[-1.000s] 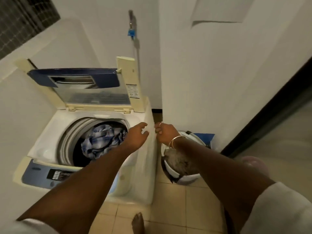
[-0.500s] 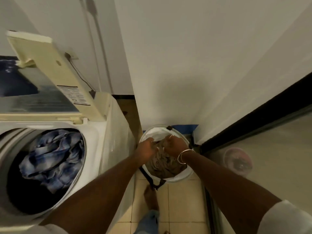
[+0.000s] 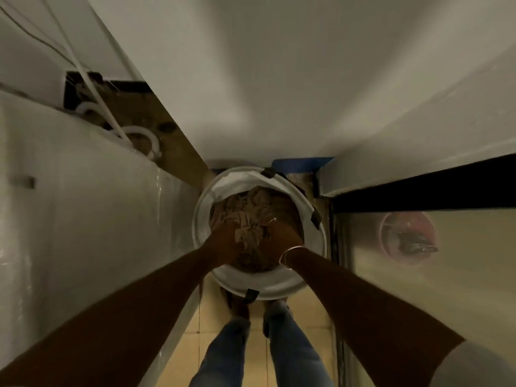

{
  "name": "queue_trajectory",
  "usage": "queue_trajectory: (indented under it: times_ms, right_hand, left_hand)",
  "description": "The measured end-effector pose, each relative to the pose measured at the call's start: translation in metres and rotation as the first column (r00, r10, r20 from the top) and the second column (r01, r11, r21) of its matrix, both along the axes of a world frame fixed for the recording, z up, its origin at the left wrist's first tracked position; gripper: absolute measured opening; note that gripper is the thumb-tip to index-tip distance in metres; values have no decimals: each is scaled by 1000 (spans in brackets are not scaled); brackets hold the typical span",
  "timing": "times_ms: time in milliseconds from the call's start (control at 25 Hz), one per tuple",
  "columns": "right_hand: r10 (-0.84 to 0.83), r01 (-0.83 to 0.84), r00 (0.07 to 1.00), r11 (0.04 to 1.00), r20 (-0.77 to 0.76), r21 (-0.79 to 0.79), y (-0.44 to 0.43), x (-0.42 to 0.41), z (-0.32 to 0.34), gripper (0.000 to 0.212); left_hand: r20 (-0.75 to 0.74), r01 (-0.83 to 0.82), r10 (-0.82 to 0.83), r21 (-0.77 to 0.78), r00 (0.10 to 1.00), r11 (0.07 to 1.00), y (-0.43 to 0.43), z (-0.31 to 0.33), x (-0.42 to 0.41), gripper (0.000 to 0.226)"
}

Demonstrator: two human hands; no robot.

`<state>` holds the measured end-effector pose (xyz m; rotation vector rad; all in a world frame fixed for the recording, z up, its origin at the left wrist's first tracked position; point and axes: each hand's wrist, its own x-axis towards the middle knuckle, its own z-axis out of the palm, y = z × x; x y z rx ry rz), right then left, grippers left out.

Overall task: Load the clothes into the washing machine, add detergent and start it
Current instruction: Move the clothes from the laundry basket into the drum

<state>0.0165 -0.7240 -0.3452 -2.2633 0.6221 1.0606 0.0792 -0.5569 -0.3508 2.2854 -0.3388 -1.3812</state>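
Presently, both hands are down inside the round white laundry basket (image 3: 282, 287), which stands on the tiled floor beside the white washing machine (image 3: 83, 219). Left hand (image 3: 223, 243) and right hand (image 3: 282, 236) each grip the brown patterned cloth (image 3: 248, 213) bunched between them.

White basket (image 3: 259, 286) w/ black tabs (image 3: 251, 295); tan-brown patterned cloth (image 3: 248, 216) (blue jeans (image 3: 293, 358) below).
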Motion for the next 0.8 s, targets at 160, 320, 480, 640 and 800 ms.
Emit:
queue_trajectory:
  times_ms: [160, 320, 480, 640, 800]
  right_hand:
    - [86, -86, 996, 996, 0, 18, -17, 1, -71, 78]
    - [339, -338, 940, 940, -27, 34, -35, 8, -136, 103]
    - [234, -225, 961, 972, -151, 74, -46, 12, -212, 98]
    - [195, -225, 960, 964, -199, -140, -38, -2, -262, 70]
    - [123, -143, 984, 978, -131, -154, -28, -8, -258, 64]
  left_hand:
    - [52, 50, -48, -42, 998, 998, -3, -97, 19, 102]
    - [-1, 296, -299, 150, 954, 943, -7, -194, 14, 117]
    - [77, 410, -455, 319, 887, 854, -20, -258, -4, 140]
    - [325, 408, -581, 466, 746, 785, -21, -289, -10, 105]
    - [380, 372, -584, 500, 718, 782, -9, -288, 4, 88]
